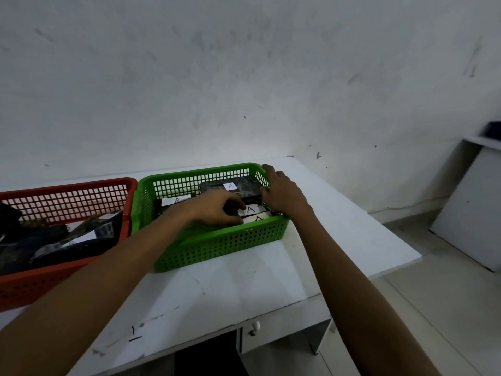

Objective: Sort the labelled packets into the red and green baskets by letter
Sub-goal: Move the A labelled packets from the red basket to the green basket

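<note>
A green basket (217, 245) stands in the middle of the white table and holds several dark packets with white "A" labels, one at the back (230, 186). My left hand (217, 210) reaches inside it, fingers curled on a dark packet labelled "A" (250, 210). My right hand (283, 192) rests over the basket's right rim, fingers spread and touching the packets there. Left of it, touching it, is a red basket (54, 280) with several dark packets (81, 240); the letters on their labels are unreadable.
The white table (244, 289) ends at a right edge near the green basket, and a small drawer knob (253, 328) sits under its front. A white board (474, 213) leans against the wall at the right. A grey wall rises just behind the baskets.
</note>
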